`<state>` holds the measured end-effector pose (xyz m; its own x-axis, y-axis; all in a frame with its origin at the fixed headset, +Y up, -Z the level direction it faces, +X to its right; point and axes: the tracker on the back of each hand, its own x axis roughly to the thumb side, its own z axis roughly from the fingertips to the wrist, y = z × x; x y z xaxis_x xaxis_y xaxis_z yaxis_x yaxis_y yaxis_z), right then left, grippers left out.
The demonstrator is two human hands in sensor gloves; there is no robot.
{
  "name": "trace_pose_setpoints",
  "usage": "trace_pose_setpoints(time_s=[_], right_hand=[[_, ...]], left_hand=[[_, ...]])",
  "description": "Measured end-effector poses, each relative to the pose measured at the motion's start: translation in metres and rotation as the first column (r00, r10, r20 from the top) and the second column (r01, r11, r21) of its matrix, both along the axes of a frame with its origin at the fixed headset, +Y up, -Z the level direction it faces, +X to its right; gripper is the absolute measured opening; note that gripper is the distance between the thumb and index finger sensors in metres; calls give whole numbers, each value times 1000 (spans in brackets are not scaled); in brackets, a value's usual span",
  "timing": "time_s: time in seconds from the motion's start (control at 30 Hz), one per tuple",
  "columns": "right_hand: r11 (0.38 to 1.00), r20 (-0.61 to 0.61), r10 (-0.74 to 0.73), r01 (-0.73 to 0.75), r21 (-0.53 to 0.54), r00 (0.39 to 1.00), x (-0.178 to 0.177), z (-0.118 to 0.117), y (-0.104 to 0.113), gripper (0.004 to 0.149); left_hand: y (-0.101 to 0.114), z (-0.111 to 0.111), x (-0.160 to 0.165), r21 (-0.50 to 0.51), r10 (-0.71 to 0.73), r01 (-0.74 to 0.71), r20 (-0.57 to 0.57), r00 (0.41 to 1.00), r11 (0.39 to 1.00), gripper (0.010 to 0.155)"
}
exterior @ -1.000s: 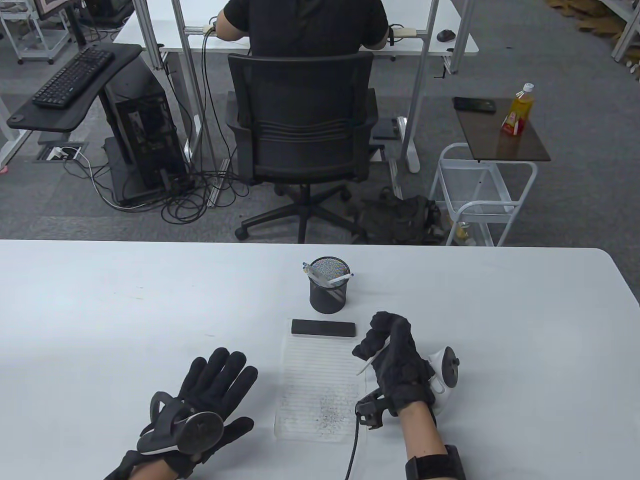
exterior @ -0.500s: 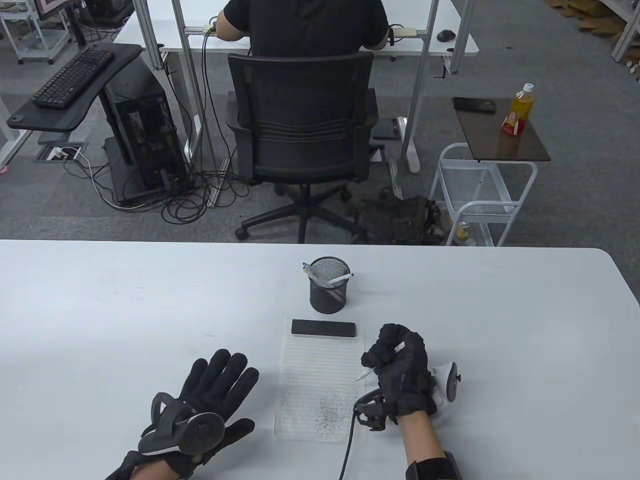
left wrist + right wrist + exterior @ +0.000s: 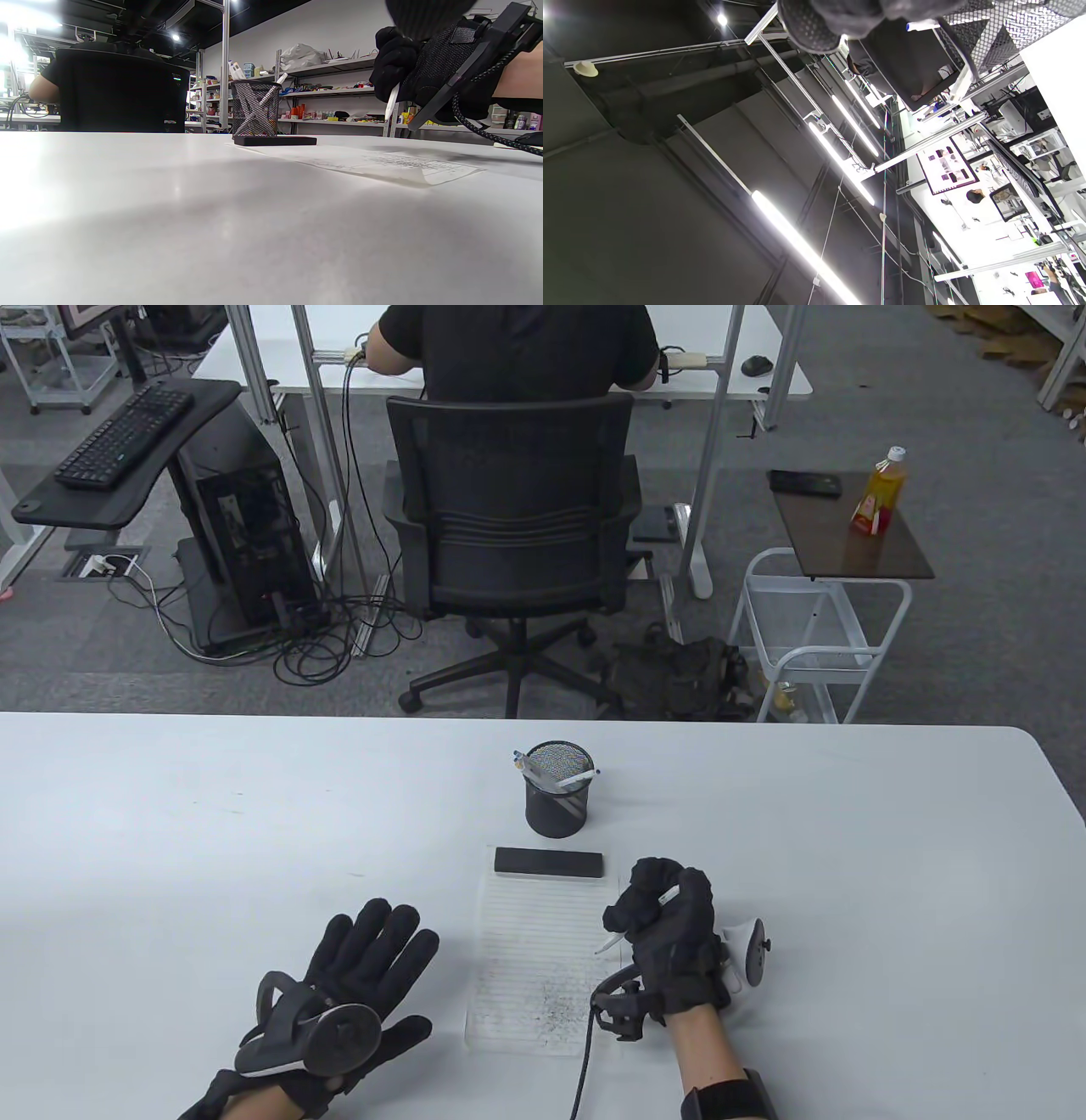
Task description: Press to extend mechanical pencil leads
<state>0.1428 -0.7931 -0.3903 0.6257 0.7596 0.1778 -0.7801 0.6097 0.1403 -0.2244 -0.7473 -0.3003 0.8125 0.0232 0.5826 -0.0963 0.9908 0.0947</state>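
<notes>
right hand (image 3: 670,942) shifted left, white table (image 3: 848,857), grey carpet (image 3: 976,645) beyond

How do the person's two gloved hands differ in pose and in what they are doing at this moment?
The left hand lies flat on the table with fingers spread, holding nothing; the right hand is curled and raised, gripping a white mechanical pencil tilted over the lined paper. Both wear black gloves with trackers.

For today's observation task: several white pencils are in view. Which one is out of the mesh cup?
The pencil gripped in the right hand, tip angled down over the paper. The others stand in the cup.
</notes>
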Motion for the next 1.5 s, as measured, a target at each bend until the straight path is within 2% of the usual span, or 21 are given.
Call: trace_pose_setpoints(time_s=[0.17,0.37,0.53,0.7,0.9,1.5], right_hand=[[999,19,39,-39,1,999,-1,1,0,57],[999,-1,41,-41,13,999,-6,2,-2,63],[997,-2,82,-82,8,997,-9,2,-4,56],[997,-18,75,-75,1,997,-13,2,-8,65],[992,-7,124,-124,2,992,-16,2,-9,56],[977,3,213,-213,14,977,-22,2,-10,55]], left_hand=[[0,0,0,-1,-3,3,1,1000,1000,88],[1,0,1,2,-3,3,2,1000,1000,88],[1,1,1,0,-5,5,1,1000,1000,88],[0,1,1,1,-5,5,1,1000,1000,88],[-1,1,2,-1,-7,7,3,1000,1000,88],[-1,1,3,0,-4,4,7,1000,1000,88]])
